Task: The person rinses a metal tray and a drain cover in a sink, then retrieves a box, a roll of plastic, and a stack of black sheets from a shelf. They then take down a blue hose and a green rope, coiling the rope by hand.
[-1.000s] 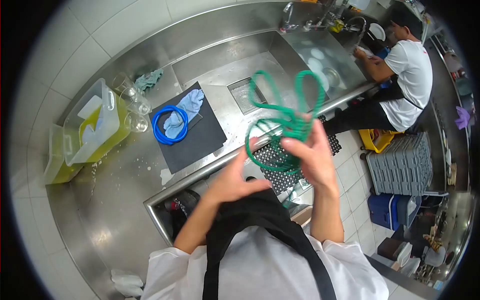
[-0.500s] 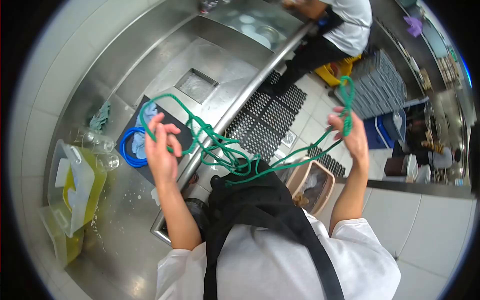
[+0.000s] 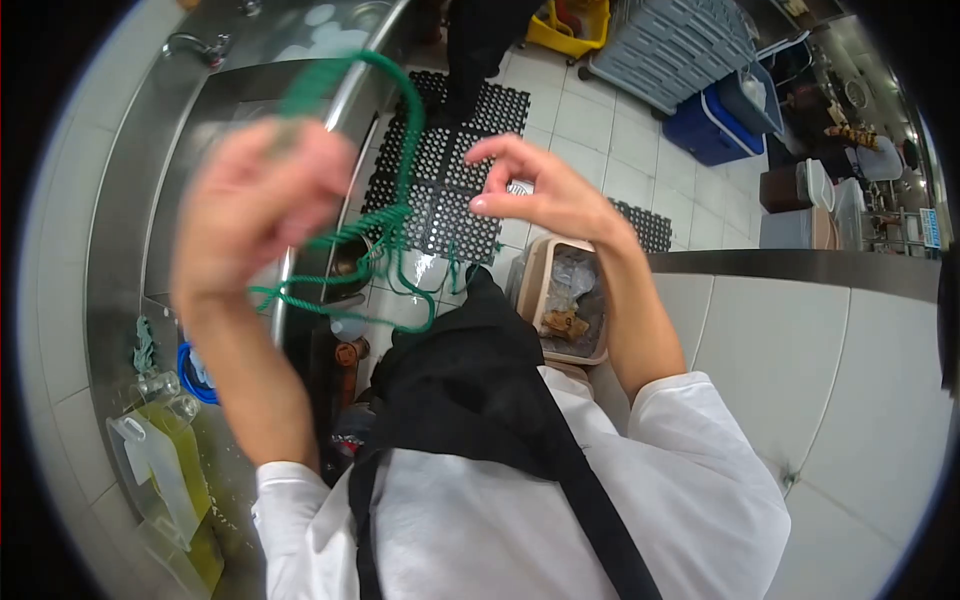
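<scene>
My left hand (image 3: 265, 190) is raised at the left, blurred by motion, with its fingers curled round part of a green rope (image 3: 410, 130). From it the rope loops up and to the right, then hangs in a loose tangle over the steel rail (image 3: 350, 95) and in front of the black apron (image 3: 455, 370). My right hand (image 3: 525, 185) is held in the air right of the rope, thumb and fingers apart and curved, with nothing between them.
Below my right hand stands a beige bin (image 3: 535, 290) with rubbish. Black perforated mats (image 3: 440, 190) cover part of the floor, near another person's dark-clothed legs (image 3: 475, 60). Yellow-filled containers (image 3: 180, 450) and a blue coil (image 3: 190, 375) are at the left. A blue cooler (image 3: 710, 130) stands upper right.
My left hand has risen and closed on the rope, lifting it up and left. My right hand has let go of the rope and moved left. The view has shifted.
</scene>
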The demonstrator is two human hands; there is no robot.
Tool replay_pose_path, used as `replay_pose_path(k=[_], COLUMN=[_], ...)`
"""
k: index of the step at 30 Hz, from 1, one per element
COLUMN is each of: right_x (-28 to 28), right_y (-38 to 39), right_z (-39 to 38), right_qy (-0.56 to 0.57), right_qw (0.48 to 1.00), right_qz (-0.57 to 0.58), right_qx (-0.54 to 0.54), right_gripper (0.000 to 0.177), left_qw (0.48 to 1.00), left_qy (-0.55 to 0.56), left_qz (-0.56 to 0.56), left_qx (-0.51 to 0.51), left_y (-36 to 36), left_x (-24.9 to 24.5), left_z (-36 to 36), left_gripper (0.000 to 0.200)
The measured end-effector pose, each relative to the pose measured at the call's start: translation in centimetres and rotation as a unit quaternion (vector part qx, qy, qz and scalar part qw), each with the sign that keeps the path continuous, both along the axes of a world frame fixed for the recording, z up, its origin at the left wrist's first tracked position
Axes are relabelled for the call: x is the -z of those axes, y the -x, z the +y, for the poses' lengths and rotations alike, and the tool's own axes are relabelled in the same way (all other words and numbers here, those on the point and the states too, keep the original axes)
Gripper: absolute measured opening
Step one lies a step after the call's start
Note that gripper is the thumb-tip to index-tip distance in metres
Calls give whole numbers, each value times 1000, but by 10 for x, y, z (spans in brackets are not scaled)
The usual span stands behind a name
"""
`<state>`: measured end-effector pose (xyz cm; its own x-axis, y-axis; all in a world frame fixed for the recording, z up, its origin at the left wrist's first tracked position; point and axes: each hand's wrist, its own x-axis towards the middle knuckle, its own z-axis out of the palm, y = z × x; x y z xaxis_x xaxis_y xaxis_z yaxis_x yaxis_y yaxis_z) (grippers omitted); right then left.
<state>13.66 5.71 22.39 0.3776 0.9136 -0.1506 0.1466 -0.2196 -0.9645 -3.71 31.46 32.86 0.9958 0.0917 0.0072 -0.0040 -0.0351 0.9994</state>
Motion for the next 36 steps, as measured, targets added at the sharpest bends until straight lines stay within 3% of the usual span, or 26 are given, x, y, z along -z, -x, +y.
replay_pose_path(k=[1, 4, 5, 6, 8, 10, 11, 12, 14, 16, 17, 19, 20, 22, 23, 24, 25, 26, 27, 28, 29, 30, 31, 34, 36], right_x=[6, 44, 55, 64, 40, 9, -19, -35, -57, -71, -57, -56, -48, -12, -12, -2, 51, 111, 123, 134, 148, 151, 150, 138, 119], right_y=[-17, -32, -29, -29, -57, -110, -131, -145, -170, -193, -203, -246, -261, -307, -304, -322, -351, -383, -381, -389, -387, -382, -385, -371, -375], right_z=[-9, -10, 0, 11, 18, -4, -31, -51, -80, -93, -93, -119, -131, -169, -181, -188, -210, -229, -237, -246, -251, -250, -248, -251, -255], right_qy=[-19, -99, -124, -141, -259, -189, -162, -171, -192, -36, 5, 187, 188, 193, 243, 375, 284, 218, 343, 417, 381, 340, 340, 341, 265], right_qw=[999, 989, 991, 987, 923, 964, 977, 976, 966, 966, 972, 962, 967, 978, 966, 910, 949, 956, 828, 763, 803, 834, 832, 782, 708], right_qz=[-26, -110, -32, 34, 285, 169, 84, 94, -41, -197, -177, -113, -130, -72, -47, -168, -123, -185, -428, -480, -423, -360, -363, -442, -551], right_qx=[-2, 22, 24, 64, 13, -79, -107, -101, -167, -162, -156, -163, -108, -38, 79, 59, 54, 73, 120, 115, 178, 241, 245, 277, 354], right_gripper=[73, 106, 117, 113, 88, 54, 36, 34, 39, 36, 30, 78, 94, 84, 79, 71, 57, 23, 22, 31, 32, 33, 33, 33, 38], left_qw=[994, 999, 995, 985, 978, 978, 991, 996, 990, 962, 971, 974, 967, 947, 953, 953, 961, 963, 962, 939, 907, 907, 906, 911, 911], left_qy=[71, -29, -33, -36, 18, 4, 12, 22, 98, 192, 167, 126, 108, 56, 111, 166, 180, 193, 196, 201, 203, 202, 195, 178, 183], left_qz=[-43, -33, -50, -69, 64, 130, 110, 86, 69, 64, 55, 54, 56, 58, 10, -38, -81, -125, -130, -145, -157, -160, -132, -93, -106], left_qx=[66, -6, 75, 154, 196, 166, 73, -17, -70, -183, -164, -182, -222, -310, -282, -250, -196, -140, -139, -238, -334, -332, -352, -361, -354], left_y=[-12, -57, -72, -85, -102, -106, -107, -108, -104, -93, -81, -49, -30, 8, 41, 69, 79, 84, 90, 98, 102, 98, 91, 94, 102], left_x=[-7, -20, -14, -8, -2, 32, 64, 101, 157, 182, 178, 150, 132, 93, 85, 78, 64, 49, 37, 27, 20, 20, 26, 51, 74], left_z=[7, -44, -53, -61, -81, -67, -62, -55, -39, -9, 12, 49, 67, 103, 144, 172, 175, 176, 176, 175, 173, 170, 167, 197, 225], left_gripper=[35, 43, 45, 46, 41, 33, 29, 24, 19, 15, 13, 10, 9, 12, 14, 16, 18, 21, 21, 22, 23, 23, 24, 27, 28])
